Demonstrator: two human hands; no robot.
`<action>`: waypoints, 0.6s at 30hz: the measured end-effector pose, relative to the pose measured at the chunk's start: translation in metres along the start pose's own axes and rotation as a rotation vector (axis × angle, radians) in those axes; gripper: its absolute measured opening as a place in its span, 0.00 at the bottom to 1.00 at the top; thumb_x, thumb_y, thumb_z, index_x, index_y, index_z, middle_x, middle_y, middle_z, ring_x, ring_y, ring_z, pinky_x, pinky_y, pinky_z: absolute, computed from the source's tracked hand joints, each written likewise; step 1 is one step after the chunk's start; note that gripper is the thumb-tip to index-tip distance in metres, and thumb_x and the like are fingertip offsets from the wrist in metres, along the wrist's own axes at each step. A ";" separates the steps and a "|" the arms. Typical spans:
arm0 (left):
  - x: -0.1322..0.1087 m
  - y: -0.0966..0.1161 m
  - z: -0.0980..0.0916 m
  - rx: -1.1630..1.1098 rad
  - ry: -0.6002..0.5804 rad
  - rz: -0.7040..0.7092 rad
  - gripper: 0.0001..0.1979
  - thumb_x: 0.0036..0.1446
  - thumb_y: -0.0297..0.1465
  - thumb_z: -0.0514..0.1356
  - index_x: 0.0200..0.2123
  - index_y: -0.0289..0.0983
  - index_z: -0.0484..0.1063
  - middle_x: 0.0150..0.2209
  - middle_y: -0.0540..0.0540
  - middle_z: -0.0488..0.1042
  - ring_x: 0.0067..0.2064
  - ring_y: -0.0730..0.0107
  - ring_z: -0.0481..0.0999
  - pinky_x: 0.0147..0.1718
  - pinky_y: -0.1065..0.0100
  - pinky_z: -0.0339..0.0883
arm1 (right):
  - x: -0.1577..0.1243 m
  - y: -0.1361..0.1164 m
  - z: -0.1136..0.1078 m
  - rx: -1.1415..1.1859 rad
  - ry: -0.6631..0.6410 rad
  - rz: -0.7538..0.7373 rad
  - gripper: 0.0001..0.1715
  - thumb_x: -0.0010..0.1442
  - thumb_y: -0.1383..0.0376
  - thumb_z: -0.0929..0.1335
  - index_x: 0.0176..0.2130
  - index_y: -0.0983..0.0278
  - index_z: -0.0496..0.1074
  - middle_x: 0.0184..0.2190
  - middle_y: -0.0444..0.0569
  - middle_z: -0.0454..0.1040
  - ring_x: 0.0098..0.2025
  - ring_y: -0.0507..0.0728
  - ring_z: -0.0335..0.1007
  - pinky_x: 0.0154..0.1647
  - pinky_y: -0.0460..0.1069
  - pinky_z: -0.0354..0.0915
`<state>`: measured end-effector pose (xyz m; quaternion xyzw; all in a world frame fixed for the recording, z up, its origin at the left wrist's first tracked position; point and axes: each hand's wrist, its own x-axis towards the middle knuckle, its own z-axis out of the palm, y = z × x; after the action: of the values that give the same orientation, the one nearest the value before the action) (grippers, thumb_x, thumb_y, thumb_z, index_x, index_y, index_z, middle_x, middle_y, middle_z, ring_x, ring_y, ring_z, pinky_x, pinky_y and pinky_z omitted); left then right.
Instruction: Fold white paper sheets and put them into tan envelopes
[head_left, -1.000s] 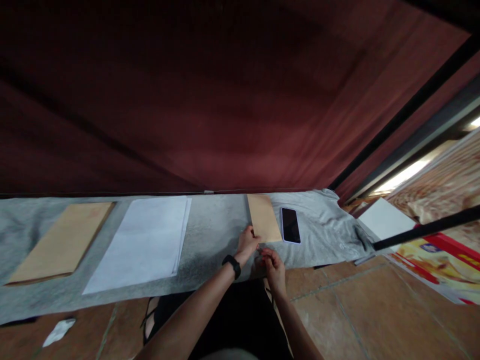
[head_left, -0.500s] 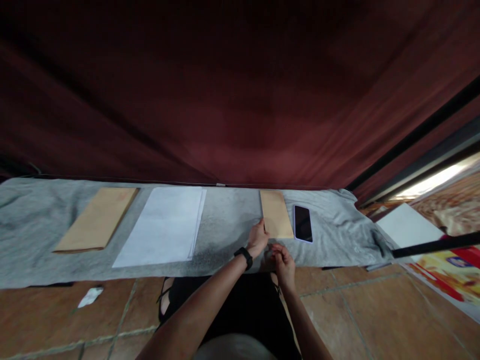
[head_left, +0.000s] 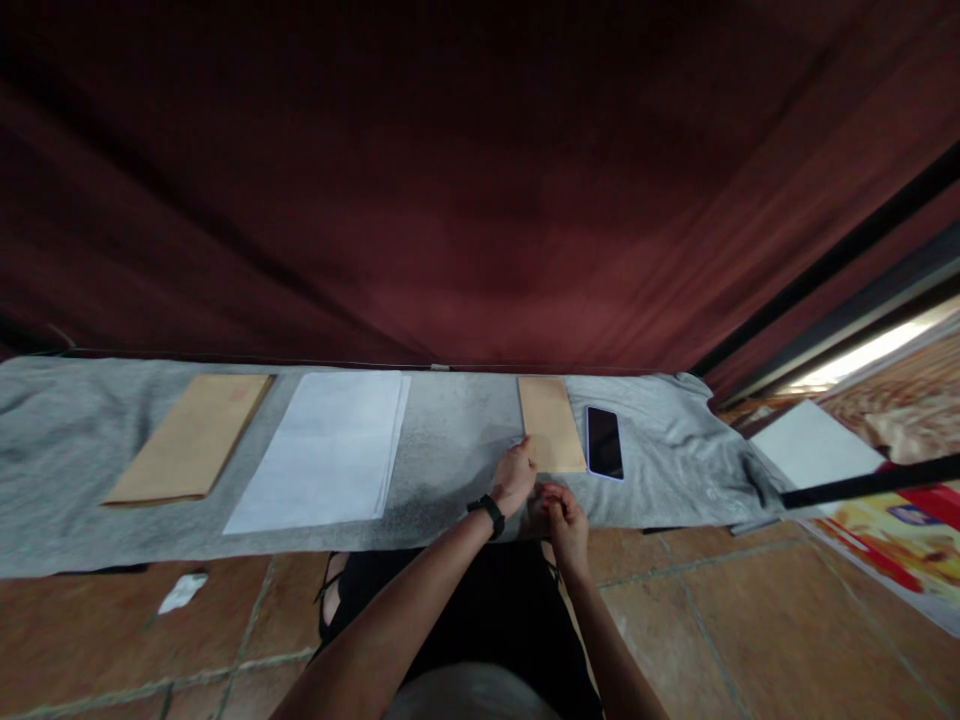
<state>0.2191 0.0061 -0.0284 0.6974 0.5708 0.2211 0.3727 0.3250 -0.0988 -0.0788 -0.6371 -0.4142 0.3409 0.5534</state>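
My left hand [head_left: 514, 477], with a black watch on its wrist, rests at the near left corner of a small brown envelope [head_left: 551, 436] lying on a grey cloth [head_left: 450, 450]. Its fingers curl against the envelope's edge. My right hand [head_left: 564, 512] sits just below and to the right, fingers pinched together near the cloth's front edge; what it holds, if anything, is hidden. A black phone [head_left: 604, 441] lies right of the envelope.
A stack of white paper [head_left: 322, 450] and a larger brown envelope [head_left: 191, 437] lie to the left on the cloth. A dark red curtain [head_left: 450, 200] hangs behind. A scrap of paper [head_left: 182, 592] lies on the tiled floor. A white board [head_left: 814, 445] and a black bar [head_left: 870, 483] are at the right.
The view shifted a second ago and then steadied. Both hands have stayed by the small envelope's near corner, with only slight movement.
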 end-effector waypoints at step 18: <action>-0.102 -0.107 -0.112 0.696 0.611 -0.074 0.34 0.67 0.42 0.51 0.69 0.26 0.54 0.69 0.27 0.55 0.72 0.40 0.49 0.66 0.38 0.47 | 0.000 0.011 -0.001 -0.030 0.002 -0.012 0.19 0.58 0.55 0.66 0.42 0.63 0.77 0.42 0.55 0.79 0.38 0.60 0.76 0.38 0.55 0.74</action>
<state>0.0439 -0.0542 -0.0289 0.6631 0.7191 0.1983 -0.0614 0.3279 -0.1000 -0.0895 -0.6432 -0.4225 0.3306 0.5464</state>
